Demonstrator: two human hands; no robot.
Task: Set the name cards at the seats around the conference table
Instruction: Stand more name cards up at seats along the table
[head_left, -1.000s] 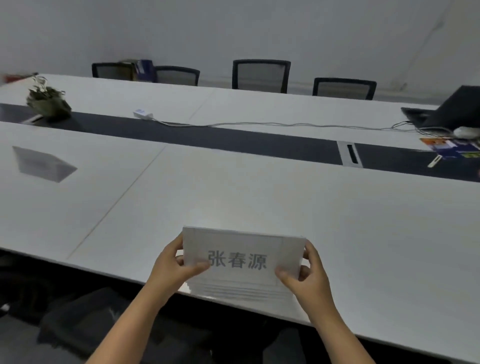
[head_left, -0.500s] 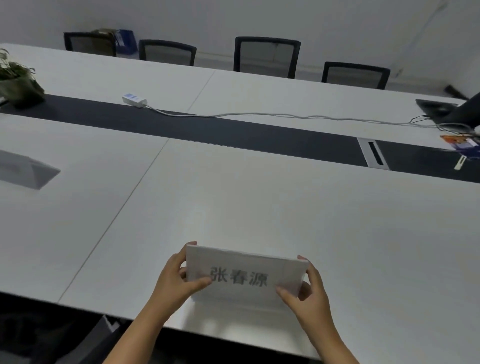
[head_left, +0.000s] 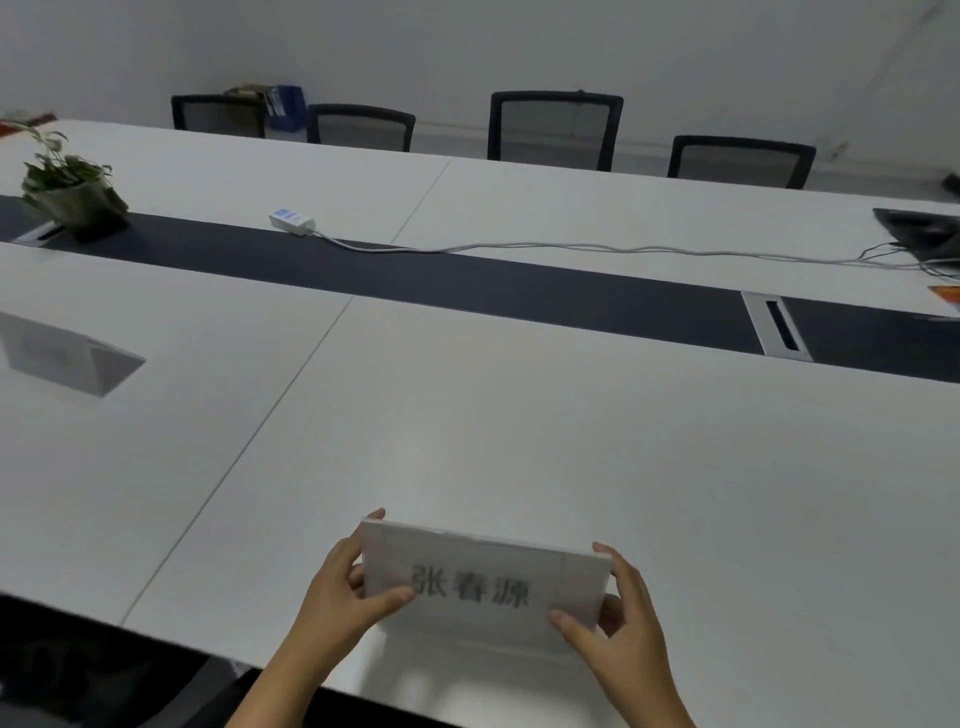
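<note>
Fingers of left hand (head_left: 343, 597) and right hand (head_left: 621, 631) pinch the name card's (head_left: 483, 582) ends, its base seemingly touching the white surface (head_left: 519, 441) near its near edge.

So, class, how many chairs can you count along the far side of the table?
4, all behind the far edge: far-left chair, second chair, third chair, rightmost chair. More may lie outside the frame.
</note>
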